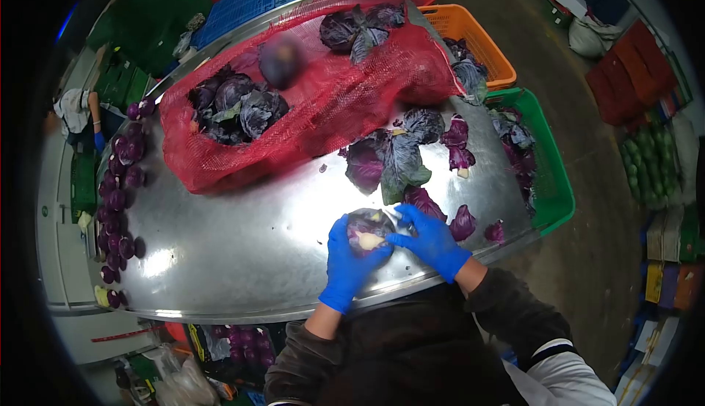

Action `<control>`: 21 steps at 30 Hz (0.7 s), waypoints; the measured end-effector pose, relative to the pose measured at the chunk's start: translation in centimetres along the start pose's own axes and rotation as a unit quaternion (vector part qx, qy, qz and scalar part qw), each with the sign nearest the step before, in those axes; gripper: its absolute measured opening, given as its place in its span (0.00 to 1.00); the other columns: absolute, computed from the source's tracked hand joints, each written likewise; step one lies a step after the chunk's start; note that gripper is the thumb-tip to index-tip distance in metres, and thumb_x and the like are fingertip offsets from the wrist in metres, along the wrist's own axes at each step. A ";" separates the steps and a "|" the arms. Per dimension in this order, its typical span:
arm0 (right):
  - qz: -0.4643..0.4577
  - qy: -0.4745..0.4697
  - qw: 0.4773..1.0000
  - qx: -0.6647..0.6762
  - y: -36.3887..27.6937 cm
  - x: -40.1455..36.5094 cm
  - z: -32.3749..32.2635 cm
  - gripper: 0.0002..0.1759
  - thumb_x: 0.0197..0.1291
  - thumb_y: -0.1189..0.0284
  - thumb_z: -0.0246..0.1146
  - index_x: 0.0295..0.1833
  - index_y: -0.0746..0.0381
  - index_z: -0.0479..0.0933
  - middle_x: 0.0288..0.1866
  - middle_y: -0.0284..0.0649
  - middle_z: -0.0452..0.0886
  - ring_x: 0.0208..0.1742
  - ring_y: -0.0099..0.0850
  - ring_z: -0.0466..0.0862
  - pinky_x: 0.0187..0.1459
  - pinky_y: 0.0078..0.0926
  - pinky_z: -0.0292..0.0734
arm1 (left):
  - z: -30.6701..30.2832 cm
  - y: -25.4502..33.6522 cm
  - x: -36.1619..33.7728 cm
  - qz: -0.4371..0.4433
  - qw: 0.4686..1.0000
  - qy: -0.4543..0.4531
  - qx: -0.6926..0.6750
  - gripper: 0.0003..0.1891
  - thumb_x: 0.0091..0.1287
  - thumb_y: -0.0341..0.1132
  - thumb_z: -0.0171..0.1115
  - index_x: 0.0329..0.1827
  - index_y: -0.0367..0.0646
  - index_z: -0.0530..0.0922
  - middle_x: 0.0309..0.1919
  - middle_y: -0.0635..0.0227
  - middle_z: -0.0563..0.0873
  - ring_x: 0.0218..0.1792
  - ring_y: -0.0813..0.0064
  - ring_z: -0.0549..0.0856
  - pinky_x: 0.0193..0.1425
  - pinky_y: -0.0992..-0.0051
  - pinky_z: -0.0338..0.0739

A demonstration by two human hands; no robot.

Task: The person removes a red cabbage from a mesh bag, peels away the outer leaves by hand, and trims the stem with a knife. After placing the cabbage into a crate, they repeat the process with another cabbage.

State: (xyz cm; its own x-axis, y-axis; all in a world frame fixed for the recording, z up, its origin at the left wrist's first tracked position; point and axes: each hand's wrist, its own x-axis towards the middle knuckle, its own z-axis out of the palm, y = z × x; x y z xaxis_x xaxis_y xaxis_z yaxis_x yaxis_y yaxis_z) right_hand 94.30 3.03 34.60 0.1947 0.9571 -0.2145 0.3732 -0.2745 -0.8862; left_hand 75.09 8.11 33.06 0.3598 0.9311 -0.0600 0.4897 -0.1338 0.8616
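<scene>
On cam I've a steel table (235, 237), red mesh sack (323, 116) atop, l. hand (349, 263) gripping a cabbage (369, 231) at the near side; r. hand (433, 246) right beside it, can't tell its hold. Looks like trimming; next move prob. needs l. steady.

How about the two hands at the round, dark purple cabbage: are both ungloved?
No: the left hand and the right hand are each covered by a blue glove reaching the wrist.
</scene>
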 end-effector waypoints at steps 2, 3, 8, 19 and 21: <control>0.006 0.019 1.000 0.014 0.2 1.1 0.6 0.40 0.53 0.58 0.72 0.69 0.59 0.65 0.53 0.48 0.81 0.55 0.37 0.82 0.55 0.31 0.75 | -0.4 0.0 0.2 0.007 0.999 -0.034 0.008 0.52 0.45 0.48 0.80 0.70 0.36 0.59 0.61 0.48 0.69 0.62 0.53 0.72 0.65 0.61 0.68; -0.025 -0.019 0.999 0.019 -0.3 1.7 1.0 0.39 0.54 0.58 0.71 0.69 0.59 0.65 0.55 0.49 0.80 0.57 0.37 0.81 0.57 0.32 0.74 | -0.6 -0.1 0.0 0.008 0.999 -0.040 0.011 0.52 0.45 0.48 0.80 0.70 0.36 0.59 0.61 0.48 0.69 0.62 0.53 0.72 0.65 0.61 0.68; 0.059 0.112 0.982 -0.142 0.3 5.4 -0.5 0.29 0.62 0.60 0.62 0.66 0.58 0.68 0.56 0.51 0.79 0.53 0.44 0.82 0.54 0.38 0.76 | -1.3 -1.5 -1.9 0.051 0.998 -0.036 -0.016 0.52 0.47 0.42 0.79 0.73 0.40 0.57 0.61 0.52 0.69 0.62 0.57 0.72 0.66 0.64 0.68; -0.095 -0.004 0.967 -0.237 -1.7 0.5 1.4 0.39 0.62 0.47 0.58 0.72 0.58 0.61 0.34 0.44 0.84 0.31 0.41 0.85 0.33 0.38 0.79 | -0.7 -0.3 -0.2 0.055 0.992 0.004 0.114 0.61 0.41 0.50 0.81 0.73 0.34 0.50 0.65 0.44 0.65 0.65 0.48 0.68 0.64 0.59 0.71; -0.098 -0.018 0.950 -0.297 -2.2 -0.1 1.4 0.37 0.64 0.49 0.56 0.72 0.58 0.60 0.31 0.44 0.82 0.28 0.40 0.84 0.29 0.38 0.77 | -0.4 1.4 0.3 0.028 0.993 -0.005 0.115 0.60 0.41 0.50 0.80 0.73 0.34 0.51 0.64 0.45 0.66 0.64 0.49 0.69 0.63 0.59 0.71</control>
State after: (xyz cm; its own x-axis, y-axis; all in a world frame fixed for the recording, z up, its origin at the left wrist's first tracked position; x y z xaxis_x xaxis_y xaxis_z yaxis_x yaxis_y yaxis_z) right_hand 92.18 3.66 35.97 0.0416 0.9949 -0.0915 0.8472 -0.0837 -0.5246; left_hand 75.60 8.34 34.46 0.3987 0.9168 -0.0217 0.6368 -0.2597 0.7259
